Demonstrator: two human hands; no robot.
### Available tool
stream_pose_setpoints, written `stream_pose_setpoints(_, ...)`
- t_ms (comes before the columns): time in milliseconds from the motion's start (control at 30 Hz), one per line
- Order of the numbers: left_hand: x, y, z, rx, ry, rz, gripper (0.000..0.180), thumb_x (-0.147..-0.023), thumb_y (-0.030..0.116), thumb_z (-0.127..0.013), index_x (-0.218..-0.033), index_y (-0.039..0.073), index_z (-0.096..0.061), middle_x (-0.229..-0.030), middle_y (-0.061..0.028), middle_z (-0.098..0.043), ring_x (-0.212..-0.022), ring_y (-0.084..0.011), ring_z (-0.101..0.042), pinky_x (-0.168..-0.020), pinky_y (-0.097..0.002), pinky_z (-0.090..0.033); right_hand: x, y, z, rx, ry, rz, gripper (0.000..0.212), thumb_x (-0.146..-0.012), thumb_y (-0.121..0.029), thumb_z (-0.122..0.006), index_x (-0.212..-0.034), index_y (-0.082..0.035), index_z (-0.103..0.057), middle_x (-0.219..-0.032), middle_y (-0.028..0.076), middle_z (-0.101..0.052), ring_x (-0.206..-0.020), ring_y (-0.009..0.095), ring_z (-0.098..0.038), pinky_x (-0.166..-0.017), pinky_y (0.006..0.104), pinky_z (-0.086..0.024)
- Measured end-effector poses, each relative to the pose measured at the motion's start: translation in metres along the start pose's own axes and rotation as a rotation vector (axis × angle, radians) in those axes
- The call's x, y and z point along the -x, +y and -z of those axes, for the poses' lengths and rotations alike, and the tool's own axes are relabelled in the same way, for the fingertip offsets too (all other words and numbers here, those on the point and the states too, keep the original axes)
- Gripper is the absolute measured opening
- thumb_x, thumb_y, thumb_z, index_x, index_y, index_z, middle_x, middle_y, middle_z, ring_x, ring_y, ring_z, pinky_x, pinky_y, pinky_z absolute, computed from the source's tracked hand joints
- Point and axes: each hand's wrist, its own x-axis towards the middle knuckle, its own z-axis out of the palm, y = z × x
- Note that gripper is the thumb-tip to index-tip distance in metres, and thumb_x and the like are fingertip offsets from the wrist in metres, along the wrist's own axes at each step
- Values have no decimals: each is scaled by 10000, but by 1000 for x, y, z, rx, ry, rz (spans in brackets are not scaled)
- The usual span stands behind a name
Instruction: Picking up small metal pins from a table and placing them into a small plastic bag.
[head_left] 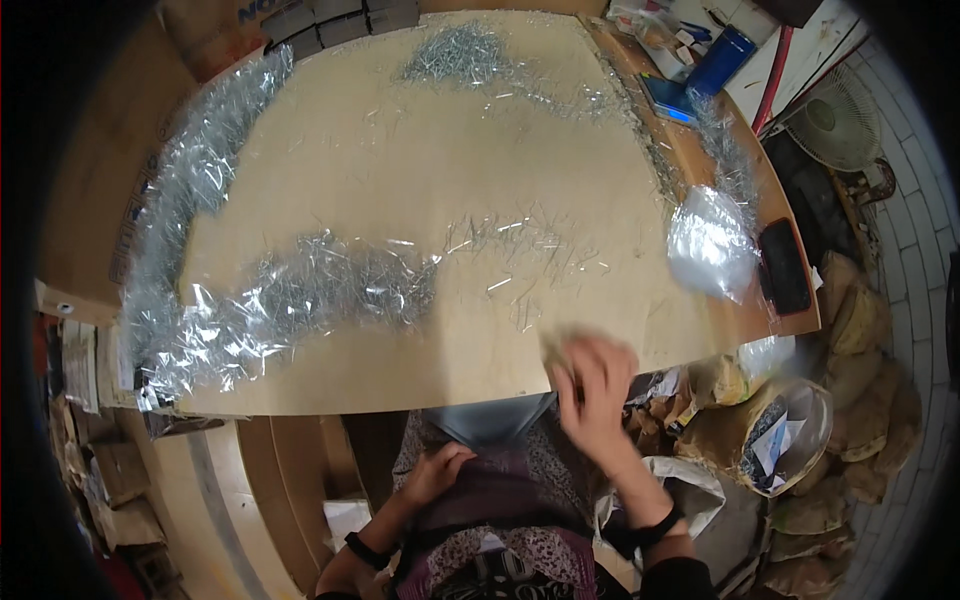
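Observation:
My left hand is below the table's front edge, its fingers pinched at the rim of a greyish, see-through plastic bag. The bag hangs with its mouth up against that edge, in front of my lap. Over the front edge of the table, to the right of the bag, my right hand is smeared by motion. Its fingers are bent, and I cannot make out whether anything is in them. Beyond it, thin silvery pins lie scattered on the pale wooden tabletop. A denser pile of pins lies to the left.
Shiny clear packets line the left edge. Another pin pile lies at the far side. On the right are a filled plastic bag, a black phone and a small scale. Brown sacks stand below, right of the table.

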Motion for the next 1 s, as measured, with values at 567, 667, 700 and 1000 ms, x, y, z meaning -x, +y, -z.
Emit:
stream_pose_setpoints(567,-1,11,12,-35,108,-46,139,-882,78,-635,-1011,74,-687,-922,-130,-702,-816,-298,-696,-674,-349,-558,-237,153,-89,231,-500,-156,768,-875,-718,-358,-1465,-226,-363,-1547,78,-281,-1444,306,-192,-1147,583,-73)
stream_pose_setpoints(667,9,9,19,-29,136,6,129,-881,70,-637,-999,56,-688,-923,-127,-707,-816,-275,-703,-686,-329,-559,-203,112,-83,88,-619,12,636,-930,-594,-386,-1456,-237,-379,-1538,71,-302,-1440,311,-203,-1160,552,-90)
stream_pose_setpoints(700,6,14,22,-32,107,33,129,-878,53,-639,-998,38,-684,-934,-124,-711,-830,-258,-708,-702,-315,-561,-186,105,-72,46,-639,54,556,-961,-498,-425,-1450,-236,-389,-1536,85,-303,-1437,315,-211,-1163,542,-105)
stream_pose_setpoints(1000,2,32,35,-113,44,-86,126,-855,48,-655,-975,62,-687,-905,-144,-704,-797,-284,-702,-671,-326,-559,-131,38,-50,-155,-502,196,419,-935,-150,-524,-1350,-200,-519,-1507,93,-349,-1416,288,-269,-1169,496,-155)
